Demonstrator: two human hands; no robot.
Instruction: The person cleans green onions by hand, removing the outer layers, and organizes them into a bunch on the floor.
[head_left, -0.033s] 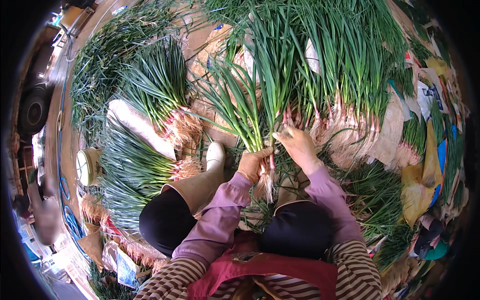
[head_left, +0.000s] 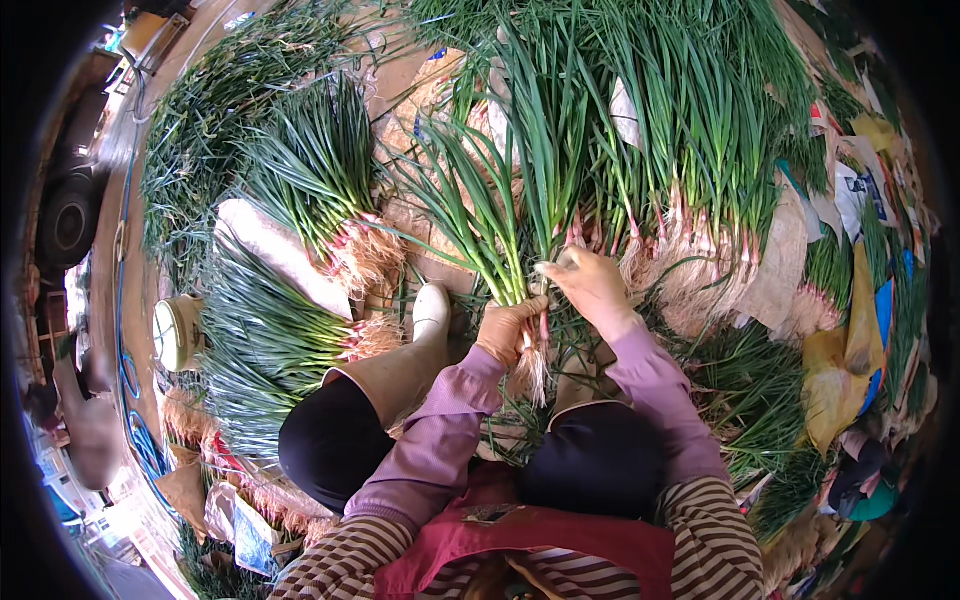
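— Where the fingers (head_left: pixel 522 312) curl in, tight around a bunch of green onions (head_left: pixel 500 235), just above the pale roots. Left hand (head_left: pixel 508 328), gloved, fully closed on the stalks.

— And the right hand (head_left: pixel 590 285)?

— Bent over the top of the same bunch, fingertips pinched near the reddish stalk bases. Touching the onions, narrow grip; hard to tell whether anything separate is held between the fingers.

— Position of the bunch?

— Upright-ish, leaning away from the body, leaves fanning up and left, roots hanging down between the two wrists. Right in the middle, just in front of the knees.

— Around the hands?

— Purple sleeves (head_left: pixel 440 440) running back to a striped top and red apron (head_left: pixel 520 540). Tan rubber boot (head_left: pixel 405 365) just left of the left hand, toe pointing up. Beyond the right hand, a long row of onions (head_left: pixel 690 180) lying with roots toward the body. Off to the left, two tied bundles (head_left: pixel 320 190) on a pale sack (head_left: pixel 265 250), roots pointing right. Farther left, a round white container (head_left: pixel 178 332) near the edge. Yellow and blue wrappers (head_left: pixel 850 350) scattered at far right.
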